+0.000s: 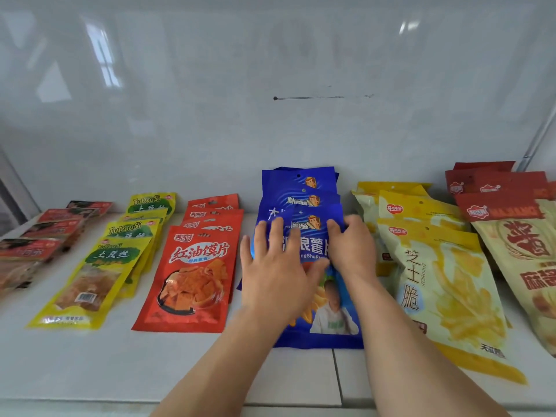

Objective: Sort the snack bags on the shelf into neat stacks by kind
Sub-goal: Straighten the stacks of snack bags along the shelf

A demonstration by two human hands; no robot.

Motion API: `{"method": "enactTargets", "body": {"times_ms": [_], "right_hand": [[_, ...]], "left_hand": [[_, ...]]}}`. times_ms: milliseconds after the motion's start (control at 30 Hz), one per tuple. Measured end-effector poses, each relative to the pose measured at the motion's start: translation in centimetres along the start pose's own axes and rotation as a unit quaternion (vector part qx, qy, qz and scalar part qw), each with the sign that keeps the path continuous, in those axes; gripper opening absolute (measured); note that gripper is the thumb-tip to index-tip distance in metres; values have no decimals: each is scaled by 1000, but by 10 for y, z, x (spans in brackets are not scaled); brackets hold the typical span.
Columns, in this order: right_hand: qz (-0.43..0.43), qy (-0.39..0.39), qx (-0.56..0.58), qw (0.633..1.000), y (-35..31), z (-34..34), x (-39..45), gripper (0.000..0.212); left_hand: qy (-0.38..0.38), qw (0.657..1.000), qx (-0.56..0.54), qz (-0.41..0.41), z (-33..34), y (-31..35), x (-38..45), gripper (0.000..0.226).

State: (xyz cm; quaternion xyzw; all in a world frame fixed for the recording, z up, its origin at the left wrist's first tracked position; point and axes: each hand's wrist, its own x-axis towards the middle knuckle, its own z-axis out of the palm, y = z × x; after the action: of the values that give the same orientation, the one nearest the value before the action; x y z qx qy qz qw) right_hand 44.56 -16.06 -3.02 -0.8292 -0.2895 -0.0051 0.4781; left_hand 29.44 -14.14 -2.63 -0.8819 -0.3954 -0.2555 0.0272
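Two bare forearms come up from the bottom of the view, each ending in a bare hand: the left hand (272, 266) and the right hand (350, 246). No sleeve shows on either arm as far down as the view reaches (any cuff would sit lower than the frame's edge). The wrists carry no watch, band or bracelet, the fingers no rings, and neither hand is gloved. The fingernails are short and plain.
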Motion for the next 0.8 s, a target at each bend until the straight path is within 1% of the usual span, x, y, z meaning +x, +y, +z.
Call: {"method": "enactTargets", "body": {"times_ms": [67,167,233,333,400,500,533,600,700,800], "right_hand": [[3,14,-17,1000,-3,0,3,29],[13,34,-10,999,-8,0,8,31],[12,34,-10,999,-10,2,13,30],[29,10,-16,999,-12,8,22,33],[12,9,-59,998,-18,11,28,46],[-65,11,-147,987,-36,12,40,72],[-79,-4,-162,984,-44,12,46,77],[-102,-44,-194,975,-55,14,61,81],[-137,-98,-242,956,-62,23,80,78],[-136,-125,-258,948,-55,38,83,76]], "left_hand": [[-6,1000,25,11,7,2,-11,74],[-23,999,39,19,7,-1,-11,74],[-60,997,40,23,5,-2,-10,77],[-128,991,21,14,5,-2,-11,80],[-158,987,17,4,8,-4,-11,80],[-171,985,7,-2,12,-5,-12,80],[-180,984,-4,-6,12,-5,-13,79],[-196,980,-13,-11,11,-5,-14,81],[-204,979,-6,-8,12,-6,-13,86],[-208,978,-5,-14,13,-6,-12,81]]}}
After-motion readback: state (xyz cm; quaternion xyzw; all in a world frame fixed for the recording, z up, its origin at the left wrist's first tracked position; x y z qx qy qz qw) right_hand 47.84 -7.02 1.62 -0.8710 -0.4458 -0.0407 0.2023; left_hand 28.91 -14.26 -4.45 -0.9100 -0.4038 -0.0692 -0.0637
